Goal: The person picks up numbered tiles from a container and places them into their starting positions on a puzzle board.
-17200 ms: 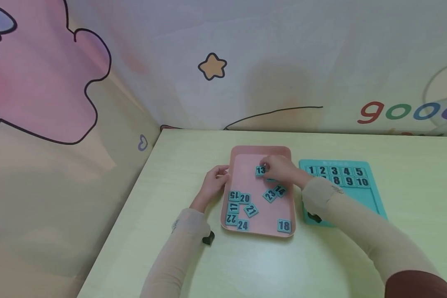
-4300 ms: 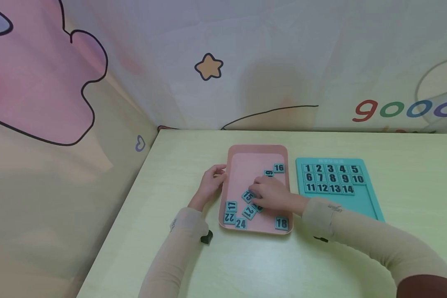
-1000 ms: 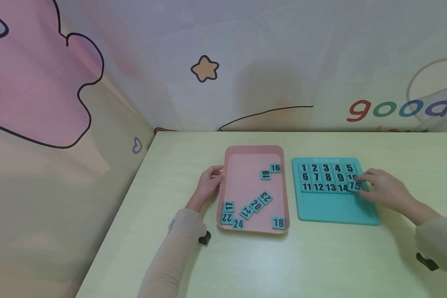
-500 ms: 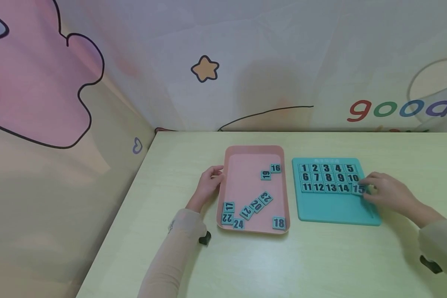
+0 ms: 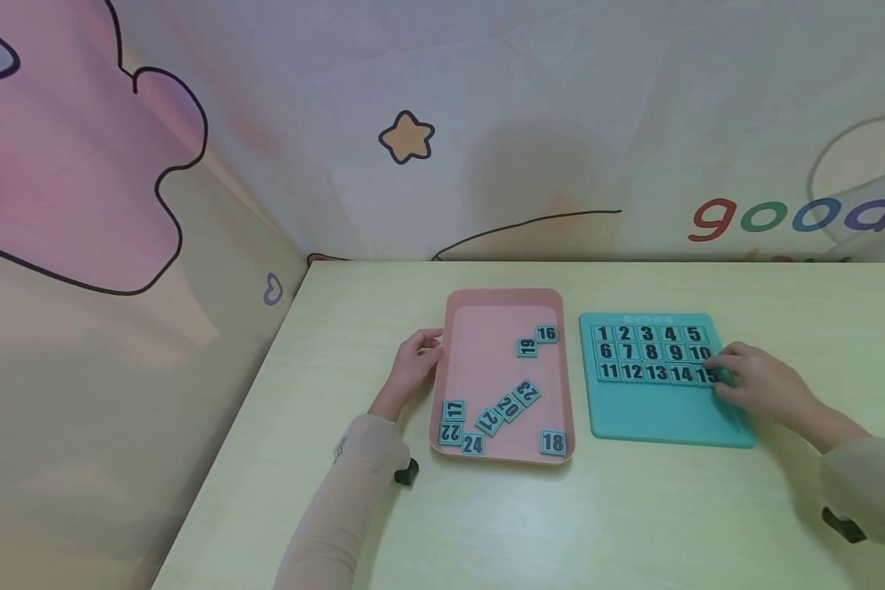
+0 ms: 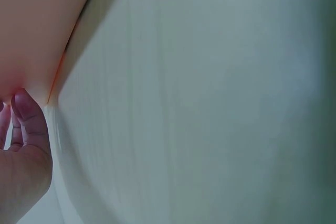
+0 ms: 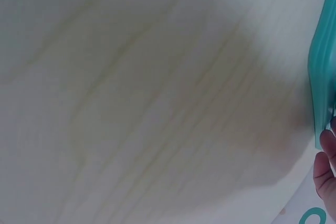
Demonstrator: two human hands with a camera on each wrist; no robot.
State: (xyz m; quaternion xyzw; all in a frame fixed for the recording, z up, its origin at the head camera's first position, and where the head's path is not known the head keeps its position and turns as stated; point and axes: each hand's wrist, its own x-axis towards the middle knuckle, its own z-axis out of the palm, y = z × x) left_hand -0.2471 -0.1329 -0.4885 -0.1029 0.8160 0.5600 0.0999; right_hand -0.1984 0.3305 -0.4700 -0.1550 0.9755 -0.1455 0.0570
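In the head view my right hand (image 5: 763, 385) reaches over the right edge of the teal number board (image 5: 656, 414). Its thumb and index finger pinch the number 15 tile (image 5: 705, 376), which lies at the right end of the third row and is partly covered by the fingertips. Tiles 1 to 14 sit in order on the board, among them the number 14 tile (image 5: 682, 374). My left hand (image 5: 410, 369) rests against the left side of the pink tray (image 5: 479, 328), with relaxed fingers and the thumb touching its outer wall.
Loose tiles lie in the tray: the 16 tile (image 5: 546, 333) and 19 at upper right, 23, 20 and 21 in a slanting line, 17, 22 and 24 at lower left, the 18 tile (image 5: 552, 443) at lower right. Behind the table (image 5: 487, 524) stands a printed wall (image 5: 531, 164).
Since 17 seconds ago, tiles 11 to 14 have come onto the board. The right hand brought 15 from the tray; in the last second it slid into line beside 14. The left hand stays put.
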